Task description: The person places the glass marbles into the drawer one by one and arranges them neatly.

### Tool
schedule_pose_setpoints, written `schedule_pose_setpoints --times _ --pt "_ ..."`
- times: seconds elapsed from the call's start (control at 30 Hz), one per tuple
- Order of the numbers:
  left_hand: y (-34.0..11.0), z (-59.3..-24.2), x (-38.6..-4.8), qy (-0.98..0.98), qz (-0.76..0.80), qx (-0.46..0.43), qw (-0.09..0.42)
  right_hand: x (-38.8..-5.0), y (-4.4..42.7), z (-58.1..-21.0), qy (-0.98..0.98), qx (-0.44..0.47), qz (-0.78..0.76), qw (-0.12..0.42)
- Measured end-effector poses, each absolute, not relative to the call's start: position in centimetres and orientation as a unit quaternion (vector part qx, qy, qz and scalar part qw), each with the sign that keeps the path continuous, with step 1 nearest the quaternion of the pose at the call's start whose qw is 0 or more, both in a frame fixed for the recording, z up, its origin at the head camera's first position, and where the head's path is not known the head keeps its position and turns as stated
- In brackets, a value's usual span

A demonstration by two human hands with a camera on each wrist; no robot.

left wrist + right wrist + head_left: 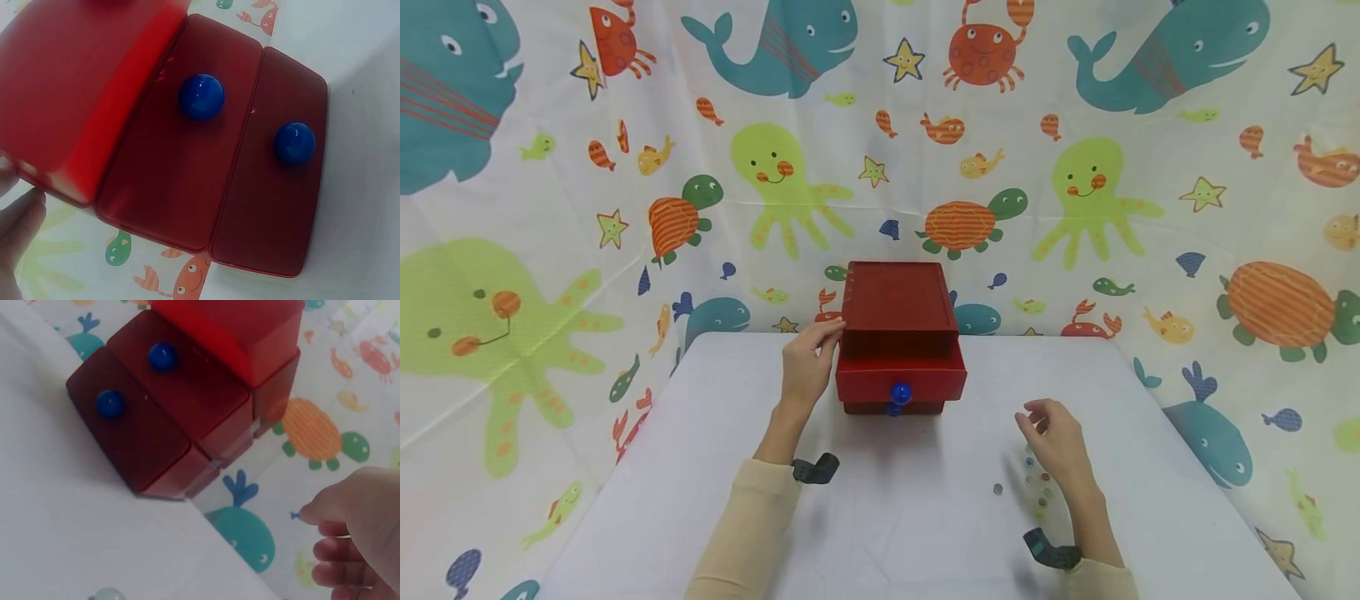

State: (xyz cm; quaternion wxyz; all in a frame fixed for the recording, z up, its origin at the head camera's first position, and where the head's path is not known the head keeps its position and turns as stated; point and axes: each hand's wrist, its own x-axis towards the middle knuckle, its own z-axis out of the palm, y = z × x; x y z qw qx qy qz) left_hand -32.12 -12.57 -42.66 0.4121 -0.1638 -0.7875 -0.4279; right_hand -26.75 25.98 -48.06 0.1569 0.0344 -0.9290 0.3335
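A small red drawer cabinet (895, 296) with blue round knobs stands at the far middle of the table. Its top drawer (880, 382) is pulled out toward me, while the two lower drawers (169, 162) are closed. My left hand (805, 362) touches the cabinet's upper left side with fairly straight fingers. To the right of the cabinet, my right hand (1054, 437) hovers above the table, fingers loosely bent and nothing visible between them. Below it lie several small coloured glass pebbles (1043, 502), partly hidden by the hand. The inside of the drawer is in shadow.
A white table (880, 517) carries the cabinet and pebbles. One pebble (997, 489) lies a little left of the group. Behind and beside the table hangs a white cloth (865, 225) printed with sea animals. Dark camera straps (815, 469) sit on both wrists.
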Motion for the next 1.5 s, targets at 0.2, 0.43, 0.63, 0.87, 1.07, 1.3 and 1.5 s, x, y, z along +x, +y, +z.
schedule_pose_setpoints --times 0.2,0.43,0.63,0.87,1.07,1.3,1.5 --pt "-12.6 -42.6 -32.1 -0.789 -0.429 -0.161 0.409 -26.8 26.5 -49.0 -0.934 0.016 0.332 0.134" --pt "-12.5 -42.6 -32.0 -0.788 -0.426 -0.161 0.415 -26.9 27.1 -50.0 -0.936 0.002 0.33 0.119" --pt "-12.5 -42.6 -31.9 -0.791 -0.425 -0.156 0.412 -26.8 27.5 -50.7 -0.937 -0.008 0.33 0.114" --pt "-12.4 -42.4 -31.8 -0.793 -0.425 -0.154 0.409 -26.9 28.0 -51.5 -0.94 -0.019 0.33 0.085" --pt "-12.4 -42.5 -31.9 -0.793 -0.425 -0.152 0.408 -27.1 28.4 -52.2 -0.937 -0.027 0.343 0.059" --pt "-12.4 -42.5 -31.9 -0.793 -0.425 -0.154 0.409 -27.1 28.6 -52.6 -0.934 -0.033 0.352 0.049" --pt "-12.4 -42.5 -32.0 -0.795 -0.421 -0.153 0.41 -27.1 28.7 -52.9 -0.939 -0.035 0.341 0.039"
